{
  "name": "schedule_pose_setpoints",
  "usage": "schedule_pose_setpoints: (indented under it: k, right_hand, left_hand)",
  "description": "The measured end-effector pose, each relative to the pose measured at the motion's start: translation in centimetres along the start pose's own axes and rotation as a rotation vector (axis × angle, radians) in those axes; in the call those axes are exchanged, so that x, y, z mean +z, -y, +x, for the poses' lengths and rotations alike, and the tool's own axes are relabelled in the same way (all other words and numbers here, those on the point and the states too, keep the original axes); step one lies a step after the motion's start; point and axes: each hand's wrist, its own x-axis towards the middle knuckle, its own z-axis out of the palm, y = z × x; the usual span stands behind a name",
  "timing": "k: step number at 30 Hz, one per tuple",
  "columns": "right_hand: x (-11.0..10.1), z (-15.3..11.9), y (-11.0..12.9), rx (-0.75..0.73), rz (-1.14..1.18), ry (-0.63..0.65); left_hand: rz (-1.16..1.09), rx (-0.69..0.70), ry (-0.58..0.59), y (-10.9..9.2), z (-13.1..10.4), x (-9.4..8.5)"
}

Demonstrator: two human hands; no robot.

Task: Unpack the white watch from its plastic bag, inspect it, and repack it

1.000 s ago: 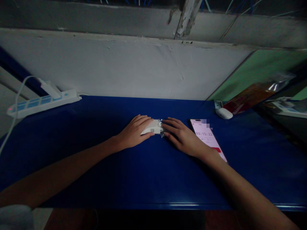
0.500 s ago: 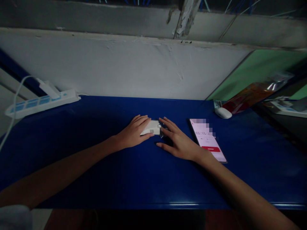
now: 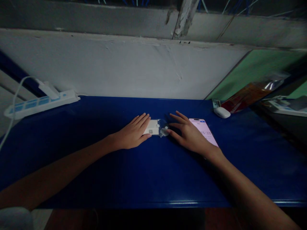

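My left hand (image 3: 133, 133) lies flat over the left part of a small white packet (image 3: 153, 126), pressing it to the blue table. The packet has a printed square code near its lower edge, and its left end is hidden under my fingers. From its right end sticks out a crumpled piece of clear plastic (image 3: 164, 131). My right hand (image 3: 187, 131) hovers just right of that plastic with its fingers spread; the thumb tip is close to the plastic, and I cannot tell whether it touches. Behind this hand lies a phone (image 3: 200, 127) with a lit screen, partly covered by it.
A white power strip (image 3: 43, 103) with a plugged-in charger and cable stands at the back left of the blue table (image 3: 134, 179). At the back right are a white rounded case (image 3: 222, 112) and a red-orange plastic pack (image 3: 249, 94). A white wall (image 3: 134, 70) rises behind.
My right hand has moved right, away from the packet's end, and now covers the lower part of the phone. The clear plastic is more exposed. My left hand stays on the packet.
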Motion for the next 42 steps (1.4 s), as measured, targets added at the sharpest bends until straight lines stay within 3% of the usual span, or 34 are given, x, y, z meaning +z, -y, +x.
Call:
schedule_pose_setpoints:
  k: [9,13,18,33,42]
  right_hand:
    - [0.3,0.1,1.3,-0.067,0.253,0.002]
    - [1.2,-0.1,1.5,-0.148,0.244,0.069]
    - [1.7,-0.3,1.6,-0.135,0.249,0.099]
    - [1.6,-0.2,1.2,-0.148,0.212,0.079]
    - [1.5,-0.3,1.7,-0.117,0.192,0.147]
  left_hand:
    - [-0.001,-0.018,-0.013,0.1,0.3,0.0]
    - [-0.018,-0.021,-0.016,0.1,0.4,0.0]
    - [0.003,-0.034,-0.010,-0.2,0.3,-0.1]
    - [-0.026,-0.008,-0.040,0.0,0.3,-0.1]
    - [0.001,-0.005,-0.054,-0.4,0.2,-0.4]
